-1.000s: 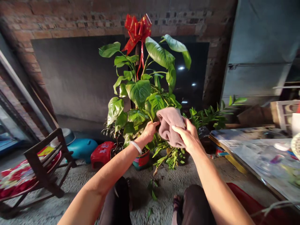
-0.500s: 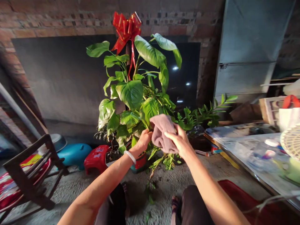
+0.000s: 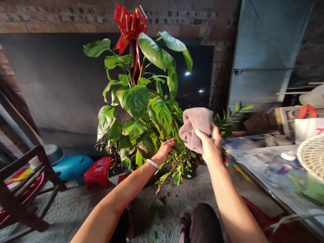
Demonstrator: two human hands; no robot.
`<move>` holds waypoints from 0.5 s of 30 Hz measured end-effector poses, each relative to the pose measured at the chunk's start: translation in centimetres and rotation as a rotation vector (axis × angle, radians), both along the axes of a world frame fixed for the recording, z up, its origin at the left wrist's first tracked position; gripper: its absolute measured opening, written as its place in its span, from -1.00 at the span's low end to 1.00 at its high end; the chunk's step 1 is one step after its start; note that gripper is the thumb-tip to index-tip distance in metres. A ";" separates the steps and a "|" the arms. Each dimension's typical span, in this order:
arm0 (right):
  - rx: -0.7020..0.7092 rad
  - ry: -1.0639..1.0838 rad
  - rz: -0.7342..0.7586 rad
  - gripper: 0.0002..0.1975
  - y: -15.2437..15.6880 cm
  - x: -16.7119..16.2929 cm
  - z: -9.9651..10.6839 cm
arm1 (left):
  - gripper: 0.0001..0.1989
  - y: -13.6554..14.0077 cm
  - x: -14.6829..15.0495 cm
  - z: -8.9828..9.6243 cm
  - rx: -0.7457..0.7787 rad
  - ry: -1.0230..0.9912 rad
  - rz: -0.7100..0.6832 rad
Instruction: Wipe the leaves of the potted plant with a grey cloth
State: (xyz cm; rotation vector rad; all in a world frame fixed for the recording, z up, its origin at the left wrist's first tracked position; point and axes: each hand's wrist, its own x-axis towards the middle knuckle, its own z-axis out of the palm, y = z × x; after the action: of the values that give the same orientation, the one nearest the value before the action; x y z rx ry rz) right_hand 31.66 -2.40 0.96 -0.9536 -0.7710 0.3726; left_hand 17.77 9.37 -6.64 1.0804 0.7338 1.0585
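Mauve cloth [image 3: 196,125], bunched into a thick pad, is gripped in a person's right hand [image 3: 212,146] just to the right of a tall leafy plant [image 3: 133,99], its folds probably gathered to give a fuller hold. Whether the cloth touches the leaves [image 3: 160,116] cannot be told from this angle. The left hand [image 3: 165,150], a white bracelet [image 3: 153,164] at its wrist, reaches low beside the foliage, loosely spread, with nothing visible in its grasp. A dark pole [image 3: 132,50] rises through the plant, apparently to prop the stems, and a red bow [image 3: 130,27] sits at the top, likely for show. The plant's base is blocked from view. Farther left, a white-sided pot [image 3: 118,179] holding dark soil [image 3: 114,170] stands beside a red stool [image 3: 97,172], with a basin [image 3: 53,153] behind a turquoise object [image 3: 73,167]. At right, newspaper [image 3: 255,153] covers a table [image 3: 272,193], perhaps to spare its top; on it are a clear plastic bottle [image 3: 277,168], a tilted cream basket [image 3: 312,155] and a white bag [image 3: 307,130] with red handles, the contents of basket and bag impossible to make out.
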 end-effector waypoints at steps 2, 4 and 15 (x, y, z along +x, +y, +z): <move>-0.174 -0.042 0.142 -0.38 0.8 -0.8 -2.1 | -0.78 -0.4 -1.6 -0.1 -0.004 -0.034 -0.049; -0.380 -0.155 0.289 -0.46 -0.4 -1.1 -4.6 | -0.75 -0.7 -3.8 -0.1 -0.013 -0.050 -0.054; -0.059 0.105 -0.010 -0.32 1.3 -0.9 -1.1 | -0.52 -2.3 -8.7 1.1 -0.033 -0.015 -0.081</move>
State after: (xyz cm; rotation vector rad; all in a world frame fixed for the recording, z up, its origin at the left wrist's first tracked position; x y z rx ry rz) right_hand 30.74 -1.06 -0.12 -0.9847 -0.6622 0.4350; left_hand 9.05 7.11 -5.51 1.0642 0.6878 0.9807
